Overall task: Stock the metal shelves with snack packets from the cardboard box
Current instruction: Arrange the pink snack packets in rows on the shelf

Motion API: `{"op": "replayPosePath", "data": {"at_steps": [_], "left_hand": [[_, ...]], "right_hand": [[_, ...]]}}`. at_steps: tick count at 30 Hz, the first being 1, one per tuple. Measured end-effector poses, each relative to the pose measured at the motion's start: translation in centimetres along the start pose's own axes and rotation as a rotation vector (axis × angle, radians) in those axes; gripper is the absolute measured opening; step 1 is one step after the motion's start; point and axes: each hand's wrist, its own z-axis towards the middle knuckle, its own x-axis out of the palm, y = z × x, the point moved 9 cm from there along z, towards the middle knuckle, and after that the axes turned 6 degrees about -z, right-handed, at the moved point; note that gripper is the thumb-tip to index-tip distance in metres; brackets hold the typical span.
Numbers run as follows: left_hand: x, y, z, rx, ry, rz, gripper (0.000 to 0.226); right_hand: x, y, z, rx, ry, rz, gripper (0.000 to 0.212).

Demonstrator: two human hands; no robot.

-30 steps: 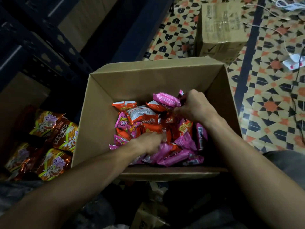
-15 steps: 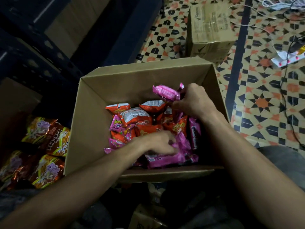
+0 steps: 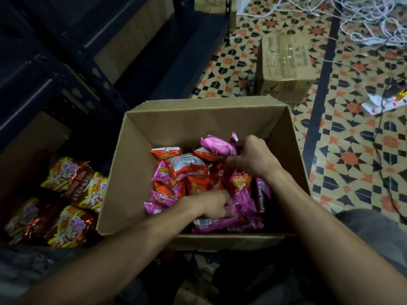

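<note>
Both forearms reach from the near edge into the open cardboard box [image 3: 198, 119], which stands in front of the person, just beside the shelves. The left hand [image 3: 214, 204] is the nearest: its fingers are curled down into the pink packets [image 3: 237, 216] at the near side of the pile and grip them. A little farther, the right hand [image 3: 253, 158] has its fingers bent and pinches a single pink packet [image 3: 217, 146] that lies on top of the pile at the far right. Between the two hands lie orange packets [image 3: 198, 186]. To the left of the box, brown and yellow packets [image 3: 72, 194] lie on a low level of the dark metal shelves [image 3: 66, 69]. Behind the box, a closed box [image 3: 284, 69] stands on the tiled floor [image 3: 352, 150]. Near it lies a white power strip [image 3: 383, 104], and farther away a tangle of white cords [image 3: 363, 20].
</note>
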Motion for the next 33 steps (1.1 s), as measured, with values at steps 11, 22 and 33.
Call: {"op": "replayPosePath", "data": {"at_steps": [11, 22, 33], "left_hand": [[-7.5, 7.5, -17.3, 0.145, -0.774, -0.524, 0.012], [-14.9, 11.1, -38.5, 0.272, -1.44, -0.859, 0.022], [-18.5, 16.2, -51.9, 0.312, -1.794, -1.335, 0.024]], "right_hand": [[-2.6, 11.0, -3.1, -0.258, -0.059, 0.21, 0.024], [-8.4, 32.0, -7.1, -0.773, -0.124, 0.374, 0.018], [-10.3, 46.2, -7.5, -0.931, -0.062, 0.607, 0.012]]}}
